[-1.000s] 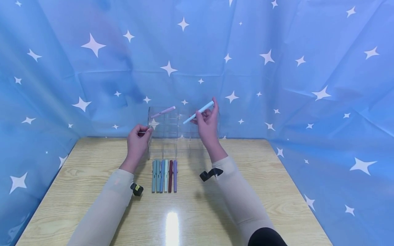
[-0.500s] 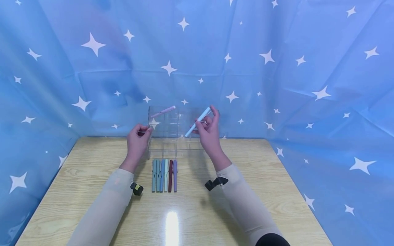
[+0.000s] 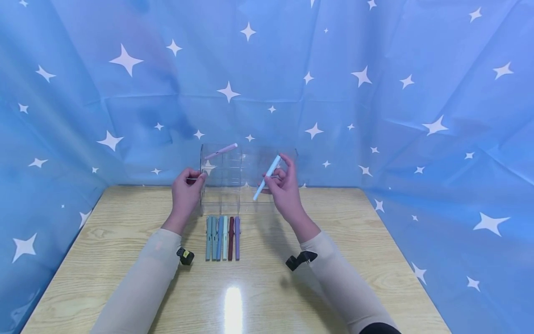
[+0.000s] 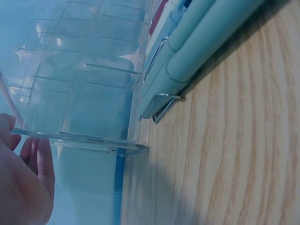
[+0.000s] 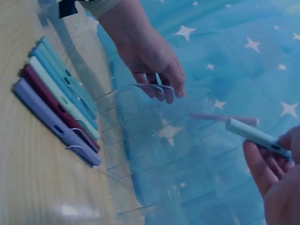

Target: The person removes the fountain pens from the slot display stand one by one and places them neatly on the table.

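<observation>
My left hand [image 3: 187,197] pinches the left side wall of a clear plastic pen rack [image 3: 231,185] between thumb and fingers. In my right hand [image 3: 288,192] a light blue pen [image 3: 267,178] is held by thumb and fingers, slanting with its lower end toward the rack's front. A pink-lilac pen [image 3: 221,151] lies slanted at the top left of the rack. The right wrist view shows the held pen [image 5: 255,136] close to the pink-lilac one [image 5: 225,119]. In the left wrist view, thumb and fingertips [image 4: 44,159] lie on either side of the rack's wall [image 4: 101,143].
Before the rack, several capped pens lie side by side on the wooden table [image 3: 137,222]: teal pens [image 3: 208,241], a blue pen [image 3: 219,241], a pale mint pen [image 3: 225,239], a dark red pen [image 3: 231,239] and a purple pen [image 3: 237,239]. A star-patterned blue curtain [image 3: 267,60] hangs behind.
My right hand has moved down and slightly right with the light blue pen, which has turned steeper and dropped toward the rack's lower part. The left hand and the rack have stayed put.
</observation>
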{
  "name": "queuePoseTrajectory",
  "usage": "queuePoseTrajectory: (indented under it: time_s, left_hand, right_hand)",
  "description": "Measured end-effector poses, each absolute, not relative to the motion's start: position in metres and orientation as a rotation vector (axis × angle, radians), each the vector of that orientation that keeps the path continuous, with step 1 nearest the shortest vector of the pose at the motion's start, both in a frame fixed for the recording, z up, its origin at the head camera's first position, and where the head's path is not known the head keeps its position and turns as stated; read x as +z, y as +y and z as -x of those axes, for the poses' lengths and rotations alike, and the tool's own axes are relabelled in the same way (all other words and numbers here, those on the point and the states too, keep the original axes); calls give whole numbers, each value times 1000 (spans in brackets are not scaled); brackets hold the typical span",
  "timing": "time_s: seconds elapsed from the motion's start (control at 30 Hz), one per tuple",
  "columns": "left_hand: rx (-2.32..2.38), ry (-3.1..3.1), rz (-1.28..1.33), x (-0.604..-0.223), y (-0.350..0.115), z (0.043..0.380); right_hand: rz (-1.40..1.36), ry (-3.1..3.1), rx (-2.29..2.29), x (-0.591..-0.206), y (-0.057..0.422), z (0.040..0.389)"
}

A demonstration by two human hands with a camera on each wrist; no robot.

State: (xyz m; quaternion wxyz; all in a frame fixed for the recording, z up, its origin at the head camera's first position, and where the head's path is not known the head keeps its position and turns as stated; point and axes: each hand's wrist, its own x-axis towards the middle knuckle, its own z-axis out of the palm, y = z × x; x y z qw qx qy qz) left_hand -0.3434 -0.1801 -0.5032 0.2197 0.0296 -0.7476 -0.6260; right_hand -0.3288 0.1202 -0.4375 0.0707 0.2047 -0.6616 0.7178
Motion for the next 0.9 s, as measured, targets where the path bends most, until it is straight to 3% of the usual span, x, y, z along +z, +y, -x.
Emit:
queuePoseTrajectory:
  time_s: [0.9]
  left_hand:
    - [-1738, -2069, -82, -504, -180, 344]
  right_hand:
    - [-527, -2327, 2253, -477, 125, 287]
